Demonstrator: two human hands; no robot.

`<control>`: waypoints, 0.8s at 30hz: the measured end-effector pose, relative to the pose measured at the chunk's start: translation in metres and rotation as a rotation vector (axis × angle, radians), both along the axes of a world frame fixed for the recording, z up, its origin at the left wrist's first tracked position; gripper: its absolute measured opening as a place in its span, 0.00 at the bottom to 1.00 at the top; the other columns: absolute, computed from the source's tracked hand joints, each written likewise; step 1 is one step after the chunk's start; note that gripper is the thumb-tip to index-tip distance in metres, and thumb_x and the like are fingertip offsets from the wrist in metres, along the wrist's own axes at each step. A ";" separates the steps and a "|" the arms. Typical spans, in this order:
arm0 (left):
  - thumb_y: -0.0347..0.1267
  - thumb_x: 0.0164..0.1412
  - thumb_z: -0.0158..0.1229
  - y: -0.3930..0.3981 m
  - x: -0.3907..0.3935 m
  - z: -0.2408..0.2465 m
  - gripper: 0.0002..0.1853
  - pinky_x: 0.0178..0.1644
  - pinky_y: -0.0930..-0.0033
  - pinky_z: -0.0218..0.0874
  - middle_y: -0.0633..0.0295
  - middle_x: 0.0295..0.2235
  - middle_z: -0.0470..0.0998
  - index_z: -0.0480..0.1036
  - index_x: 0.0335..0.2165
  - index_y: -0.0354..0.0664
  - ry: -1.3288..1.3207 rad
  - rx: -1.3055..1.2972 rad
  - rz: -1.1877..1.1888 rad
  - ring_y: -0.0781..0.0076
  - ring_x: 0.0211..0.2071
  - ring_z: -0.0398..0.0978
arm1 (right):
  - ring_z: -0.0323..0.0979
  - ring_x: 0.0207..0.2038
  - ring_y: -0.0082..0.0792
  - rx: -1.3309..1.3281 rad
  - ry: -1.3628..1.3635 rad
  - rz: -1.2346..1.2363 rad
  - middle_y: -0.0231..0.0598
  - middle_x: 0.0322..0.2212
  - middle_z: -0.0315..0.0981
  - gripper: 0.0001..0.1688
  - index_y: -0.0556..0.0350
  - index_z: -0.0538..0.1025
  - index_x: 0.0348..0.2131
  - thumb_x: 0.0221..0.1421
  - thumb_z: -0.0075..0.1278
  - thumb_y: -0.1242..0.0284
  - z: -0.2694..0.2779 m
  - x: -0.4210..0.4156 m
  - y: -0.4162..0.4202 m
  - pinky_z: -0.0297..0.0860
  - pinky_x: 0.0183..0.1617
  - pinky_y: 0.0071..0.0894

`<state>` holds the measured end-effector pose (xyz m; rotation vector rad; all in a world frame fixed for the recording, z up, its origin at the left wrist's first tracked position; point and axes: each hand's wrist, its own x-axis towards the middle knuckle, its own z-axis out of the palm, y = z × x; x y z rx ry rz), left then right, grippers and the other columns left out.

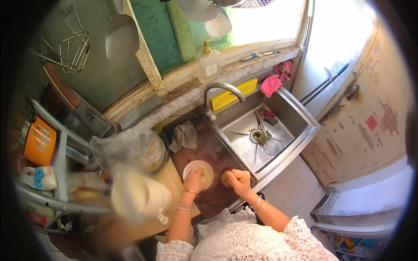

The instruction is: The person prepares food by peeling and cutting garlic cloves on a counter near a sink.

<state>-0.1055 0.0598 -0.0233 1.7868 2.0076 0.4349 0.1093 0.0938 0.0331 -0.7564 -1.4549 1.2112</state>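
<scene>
A white bowl (209, 173) with pale yellowish bits in it stands on the brown tray-like board beside the sink. My left hand (193, 181) is over the bowl's left part, its fingers down inside it; whether they hold any of the bits cannot be seen. Just to the right, a small dark round container (223, 177) with similar pale contents stands near the board's right edge. My right hand (239, 183) is curled at its right rim, thumb on top; what the fingers grip is hidden. A crumpled grey cloth (184, 136) lies on the board (212, 202) behind the bowl.
The steel sink (240, 137) with a whisk (273, 146) in it lies at the right behind a curved faucet (223, 84). A soap dispenser (209, 68) stands on the sill. A cream-coloured appliance (143, 194) and a pot under plastic film (153, 151) stand left.
</scene>
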 end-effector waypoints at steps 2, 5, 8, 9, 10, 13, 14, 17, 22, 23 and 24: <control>0.33 0.43 0.64 0.001 0.002 0.007 0.18 0.46 0.54 0.66 0.50 0.37 0.72 0.75 0.36 0.44 -0.025 -0.025 0.009 0.48 0.42 0.72 | 0.57 0.13 0.23 0.031 -0.037 -0.020 0.35 0.10 0.60 0.22 0.64 0.65 0.13 0.58 0.51 0.79 -0.003 0.003 0.002 0.56 0.17 0.26; 0.31 0.42 0.64 0.000 -0.002 0.003 0.17 0.46 0.54 0.66 0.49 0.35 0.73 0.76 0.35 0.44 -0.029 -0.011 0.008 0.46 0.40 0.72 | 0.57 0.13 0.23 0.043 -0.059 -0.026 0.34 0.10 0.60 0.22 0.64 0.65 0.13 0.58 0.50 0.79 -0.003 0.002 0.002 0.56 0.17 0.25; 0.29 0.40 0.63 0.001 -0.002 -0.005 0.13 0.43 0.54 0.67 0.47 0.31 0.74 0.76 0.31 0.42 -0.049 0.049 0.034 0.46 0.36 0.73 | 0.57 0.13 0.22 0.054 -0.030 -0.026 0.33 0.10 0.61 0.23 0.63 0.64 0.13 0.59 0.50 0.79 0.000 0.000 0.002 0.55 0.17 0.25; 0.29 0.39 0.63 -0.001 -0.002 -0.007 0.12 0.42 0.54 0.67 0.47 0.30 0.75 0.76 0.29 0.42 -0.088 0.073 0.052 0.46 0.34 0.73 | 0.57 0.13 0.21 0.049 -0.019 -0.020 0.33 0.10 0.61 0.23 0.63 0.64 0.13 0.59 0.50 0.79 0.000 0.000 0.001 0.55 0.17 0.25; 0.28 0.39 0.63 -0.003 -0.002 -0.007 0.10 0.41 0.54 0.67 0.47 0.29 0.75 0.76 0.27 0.41 -0.127 0.096 0.070 0.46 0.33 0.74 | 0.56 0.13 0.21 0.044 -0.008 -0.014 0.32 0.10 0.61 0.23 0.63 0.64 0.13 0.60 0.50 0.79 -0.001 0.001 0.001 0.55 0.17 0.24; 0.27 0.38 0.63 -0.003 -0.008 -0.011 0.09 0.40 0.54 0.67 0.46 0.27 0.75 0.77 0.25 0.40 -0.180 0.092 0.073 0.47 0.32 0.74 | 0.56 0.13 0.20 0.014 0.021 0.009 0.31 0.10 0.61 0.24 0.62 0.63 0.13 0.60 0.49 0.79 0.003 0.000 0.000 0.55 0.17 0.24; 0.27 0.38 0.63 -0.003 -0.009 -0.013 0.09 0.40 0.54 0.67 0.46 0.27 0.76 0.77 0.25 0.40 -0.187 0.078 0.066 0.47 0.32 0.75 | 0.56 0.13 0.19 0.002 0.030 0.018 0.31 0.10 0.61 0.24 0.62 0.63 0.13 0.60 0.49 0.79 0.004 0.000 0.000 0.55 0.16 0.23; 0.28 0.38 0.63 0.000 -0.011 -0.013 0.11 0.41 0.54 0.67 0.45 0.29 0.77 0.79 0.27 0.41 -0.183 0.064 -0.017 0.47 0.33 0.75 | 0.56 0.13 0.19 0.039 0.001 -0.008 0.31 0.10 0.61 0.23 0.62 0.64 0.13 0.60 0.49 0.79 0.003 0.000 0.000 0.55 0.16 0.23; 0.28 0.42 0.62 0.001 -0.012 -0.013 0.08 0.40 0.56 0.68 0.46 0.28 0.78 0.79 0.27 0.41 -0.236 0.048 0.051 0.47 0.32 0.76 | 0.56 0.13 0.19 0.050 -0.009 -0.013 0.31 0.10 0.61 0.24 0.62 0.64 0.13 0.60 0.50 0.79 -0.002 0.001 0.001 0.55 0.16 0.23; 0.27 0.43 0.61 0.001 -0.013 -0.013 0.07 0.39 0.56 0.68 0.47 0.28 0.78 0.79 0.27 0.41 -0.254 0.045 0.064 0.47 0.32 0.76 | 0.57 0.13 0.19 0.057 -0.014 -0.018 0.31 0.10 0.61 0.24 0.62 0.64 0.12 0.60 0.50 0.79 -0.002 0.001 0.001 0.55 0.16 0.23; 0.27 0.44 0.61 0.001 -0.014 -0.014 0.07 0.39 0.57 0.68 0.47 0.27 0.78 0.79 0.27 0.41 -0.266 0.041 0.062 0.47 0.31 0.76 | 0.57 0.13 0.19 0.048 -0.004 -0.015 0.31 0.10 0.61 0.24 0.62 0.63 0.12 0.60 0.50 0.79 -0.001 0.001 0.001 0.55 0.16 0.23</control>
